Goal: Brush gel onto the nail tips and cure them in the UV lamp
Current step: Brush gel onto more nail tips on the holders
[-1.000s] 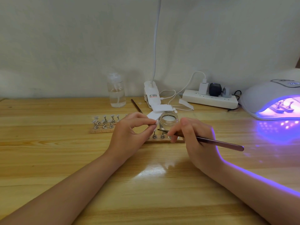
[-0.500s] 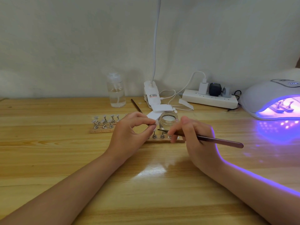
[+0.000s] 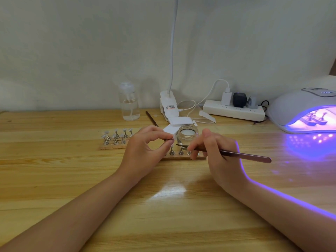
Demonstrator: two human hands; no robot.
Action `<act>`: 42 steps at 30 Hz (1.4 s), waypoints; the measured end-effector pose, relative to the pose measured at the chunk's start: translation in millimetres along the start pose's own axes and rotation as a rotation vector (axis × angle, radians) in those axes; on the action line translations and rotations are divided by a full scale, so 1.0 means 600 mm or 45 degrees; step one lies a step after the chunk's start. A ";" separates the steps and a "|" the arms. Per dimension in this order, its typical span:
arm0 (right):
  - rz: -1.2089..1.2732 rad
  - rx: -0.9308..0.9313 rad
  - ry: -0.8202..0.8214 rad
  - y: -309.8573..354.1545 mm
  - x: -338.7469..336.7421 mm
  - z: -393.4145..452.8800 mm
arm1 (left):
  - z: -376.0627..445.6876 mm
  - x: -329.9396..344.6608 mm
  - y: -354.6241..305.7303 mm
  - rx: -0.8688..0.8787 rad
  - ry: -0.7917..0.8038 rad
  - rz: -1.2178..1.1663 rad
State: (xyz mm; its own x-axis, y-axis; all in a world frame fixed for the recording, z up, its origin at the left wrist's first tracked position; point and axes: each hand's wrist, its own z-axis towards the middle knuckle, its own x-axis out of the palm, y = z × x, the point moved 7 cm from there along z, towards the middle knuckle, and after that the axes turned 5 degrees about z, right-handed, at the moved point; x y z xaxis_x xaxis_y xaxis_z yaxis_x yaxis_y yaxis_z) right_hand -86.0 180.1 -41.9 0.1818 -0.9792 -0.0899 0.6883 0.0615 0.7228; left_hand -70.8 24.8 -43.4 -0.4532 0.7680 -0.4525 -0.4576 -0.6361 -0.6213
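My left hand pinches a small nail tip on its metal stand between thumb and forefinger, above a wooden holder strip. My right hand grips a thin dark-pink brush, whose bristle end points left, close to the pinched tip. A small glass gel jar stands just behind both hands. A second wooden strip with several nail tips on stands lies to the left. The white UV lamp glows purple at the right, with nail stands inside it.
A clear pump bottle, a white clip-lamp base with its gooseneck, and a power strip with plugs line the wall. Another brush and white pads lie behind the jar. The wooden table extends toward me.
The brush handle has risen slightly and its tip has shifted a little toward the pinched nail tip. Both hands otherwise stay where they were.
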 end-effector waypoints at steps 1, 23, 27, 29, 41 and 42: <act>-0.001 -0.004 -0.020 0.001 -0.002 0.000 | 0.000 0.000 0.000 0.000 0.000 -0.002; -0.072 0.044 0.063 0.000 0.010 0.001 | -0.001 0.001 -0.002 -0.041 0.031 -0.010; 0.003 0.024 0.032 0.002 0.006 0.000 | -0.001 0.002 -0.002 -0.034 0.037 0.001; 0.031 0.025 -0.007 0.002 0.002 0.000 | -0.001 0.002 -0.001 -0.038 0.032 0.005; 0.074 0.083 0.003 0.001 0.004 -0.001 | -0.001 0.002 0.003 -0.017 0.030 0.023; 0.087 0.080 -0.014 0.001 0.003 0.000 | 0.000 0.002 0.003 -0.015 0.030 0.028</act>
State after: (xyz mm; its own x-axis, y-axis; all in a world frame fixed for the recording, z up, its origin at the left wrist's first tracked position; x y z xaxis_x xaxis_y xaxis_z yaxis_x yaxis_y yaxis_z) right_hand -85.0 178.5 -41.6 0.2190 -0.9752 -0.0311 0.6293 0.1167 0.7684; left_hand -71.9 24.6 -44.9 -0.4447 0.7557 -0.4808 -0.4386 -0.6518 -0.6187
